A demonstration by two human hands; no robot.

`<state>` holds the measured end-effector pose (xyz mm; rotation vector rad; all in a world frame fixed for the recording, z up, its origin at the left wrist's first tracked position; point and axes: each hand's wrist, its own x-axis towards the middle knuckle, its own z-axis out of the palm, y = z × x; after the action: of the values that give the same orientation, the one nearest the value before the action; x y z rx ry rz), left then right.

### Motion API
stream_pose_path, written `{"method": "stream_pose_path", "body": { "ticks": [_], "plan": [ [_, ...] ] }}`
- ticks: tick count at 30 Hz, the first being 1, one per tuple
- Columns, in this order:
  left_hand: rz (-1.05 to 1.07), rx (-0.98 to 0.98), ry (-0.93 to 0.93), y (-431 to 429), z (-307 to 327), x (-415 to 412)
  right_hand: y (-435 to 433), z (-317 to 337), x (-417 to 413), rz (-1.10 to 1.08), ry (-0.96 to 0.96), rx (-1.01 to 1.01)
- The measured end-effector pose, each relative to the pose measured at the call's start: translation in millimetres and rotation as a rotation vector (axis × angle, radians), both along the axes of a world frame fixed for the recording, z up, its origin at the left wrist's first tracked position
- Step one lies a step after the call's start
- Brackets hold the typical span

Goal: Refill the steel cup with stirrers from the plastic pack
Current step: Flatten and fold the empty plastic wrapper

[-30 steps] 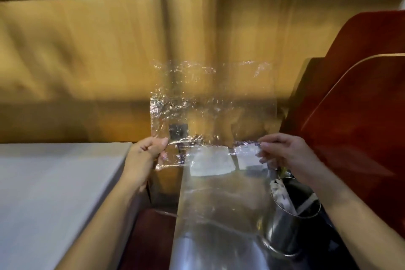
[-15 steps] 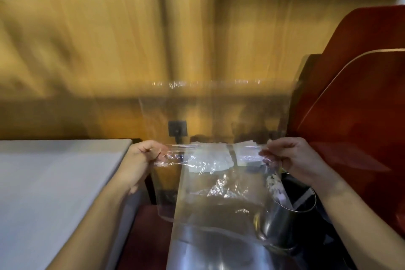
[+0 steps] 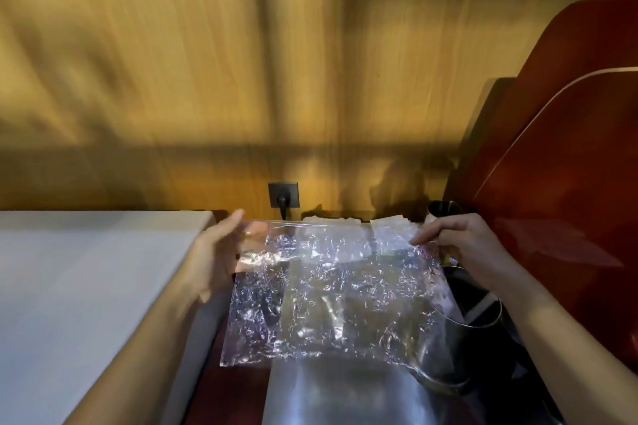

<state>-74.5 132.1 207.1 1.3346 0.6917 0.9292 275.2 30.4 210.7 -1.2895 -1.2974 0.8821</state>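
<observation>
A clear, crinkled plastic pack (image 3: pixel 338 279) stretches left to right, pinched at its ends by left hand (image 3: pixel 221 248) and right hand (image 3: pixel 462 238); the shiny round steel cup (image 3: pixel 462 348) stands just below the right.

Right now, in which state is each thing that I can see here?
plastic pack, crumpled, spread out, no stirrers visible inside
left hand, fingers straight at the pack's top left corner, grip unclear
right hand, pinches the pack's top right corner
steel cup, standing, partly behind the pack
wall socket, plug in it
</observation>
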Motion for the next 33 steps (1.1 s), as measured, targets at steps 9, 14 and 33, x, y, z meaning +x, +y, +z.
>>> {"method": "stream_pose_path", "body": {
  "ticks": [9, 14, 33],
  "plan": [
    [0.133, 0.261, 0.195, -5.4, 1.2, 11.1, -3.7, 0.1, -8.0, -0.089, -0.043, -0.004],
    [0.15, 0.333, 0.125, -9.6, 9.9, 13.8, -8.0, 6.9, -12.3, -0.158, -0.176, 0.052],
    [-0.156, 0.715, 0.329, -34.3, 69.6, 43.8, 12.4, 47.5, -60.7, 0.268, -0.61, -0.013]
  ]
}}
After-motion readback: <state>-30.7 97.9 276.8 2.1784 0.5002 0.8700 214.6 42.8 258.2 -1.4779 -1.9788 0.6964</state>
